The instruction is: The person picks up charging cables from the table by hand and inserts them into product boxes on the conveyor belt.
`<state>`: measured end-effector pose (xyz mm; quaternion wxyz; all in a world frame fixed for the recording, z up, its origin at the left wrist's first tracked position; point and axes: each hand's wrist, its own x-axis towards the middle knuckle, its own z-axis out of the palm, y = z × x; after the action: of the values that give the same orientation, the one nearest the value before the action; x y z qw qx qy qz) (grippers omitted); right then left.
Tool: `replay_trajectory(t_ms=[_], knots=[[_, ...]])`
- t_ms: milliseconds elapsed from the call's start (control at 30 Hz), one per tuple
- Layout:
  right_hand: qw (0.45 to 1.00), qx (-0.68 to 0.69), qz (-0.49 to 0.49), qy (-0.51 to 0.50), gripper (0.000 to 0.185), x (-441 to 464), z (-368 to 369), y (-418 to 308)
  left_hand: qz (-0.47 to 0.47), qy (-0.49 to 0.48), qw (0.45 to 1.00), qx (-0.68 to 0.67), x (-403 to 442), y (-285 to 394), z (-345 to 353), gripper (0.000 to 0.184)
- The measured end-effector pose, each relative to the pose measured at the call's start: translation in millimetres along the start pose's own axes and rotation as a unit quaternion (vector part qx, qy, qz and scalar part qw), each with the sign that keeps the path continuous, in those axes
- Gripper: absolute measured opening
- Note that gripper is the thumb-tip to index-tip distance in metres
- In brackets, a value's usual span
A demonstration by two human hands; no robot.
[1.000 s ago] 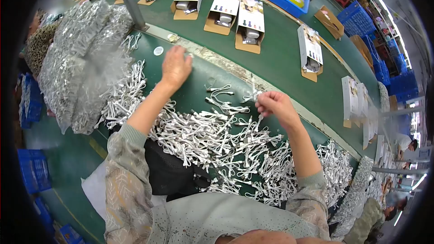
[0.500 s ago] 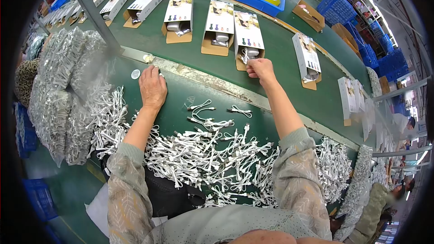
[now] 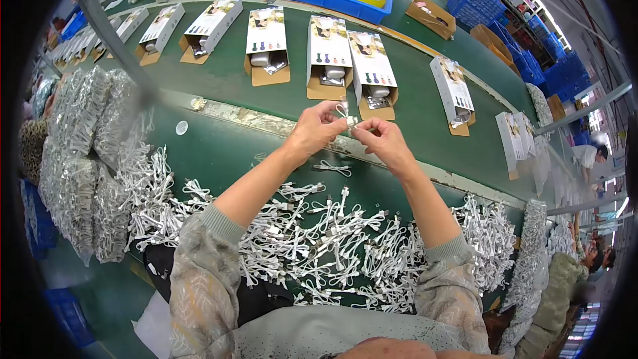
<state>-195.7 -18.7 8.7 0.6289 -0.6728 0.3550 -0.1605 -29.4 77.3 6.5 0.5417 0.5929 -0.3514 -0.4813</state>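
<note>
- While I watch remotely, one white cable (image 3: 344,117) sits between both sets of fingertips, long axis pointing roughly up the view; neither hand looks clearly nearer.
- Left hand (image 3: 315,131): thumb and fingers narrowed, pinching the cable.
- Right hand (image 3: 385,143): thumb and forefinger narrowed on its lower part.
- Box (image 3: 373,60), just beyond: oblong, printed card, brown flap.
- Pile (image 3: 312,233): smooth, looped white leads, tangled.
- Table (image 3: 222,134): flat, green.
- Bags (image 3: 86,159): crinkled clear plastic.

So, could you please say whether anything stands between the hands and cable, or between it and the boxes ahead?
Nothing visible: the left hand and right hand hold the cable, and only the flaps of the boxes jut towards it.
</note>
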Motion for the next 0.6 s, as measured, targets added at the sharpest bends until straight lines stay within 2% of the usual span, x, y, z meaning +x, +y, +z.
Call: replay_trajectory(t_ms=[33,100,133,267,400,500,600], knots=[[0.999,-0.027,-0.030,0.003,0.023,-3,-3,1,-0.012,-0.015,1.000,-0.020,5,0,2,0.031],[0.998,0.062,-0.022,-0.024,0.027,-8,-12,1,-0.036,-0.046,0.997,-0.059,11,2,5,0.025],[0.994,0.104,-0.005,-0.042,0.028,-11,-16,0,-0.058,-0.049,0.991,-0.110,11,3,8,0.015],[0.984,0.167,0.009,-0.066,0.030,-16,-25,16,-0.087,-0.028,0.988,-0.128,11,4,22,0.012],[0.988,0.118,0.077,-0.068,0.027,-24,-43,2,-0.093,0.045,0.977,-0.186,24,-6,40,0.008],[0.991,0.090,0.092,-0.034,0.024,-28,-55,3,-0.111,0.006,0.970,-0.216,30,-5,53,0.011],[0.994,0.080,0.078,0.012,0.021,-33,-66,19,-0.140,-0.056,0.980,-0.132,38,-14,52,0.008]])
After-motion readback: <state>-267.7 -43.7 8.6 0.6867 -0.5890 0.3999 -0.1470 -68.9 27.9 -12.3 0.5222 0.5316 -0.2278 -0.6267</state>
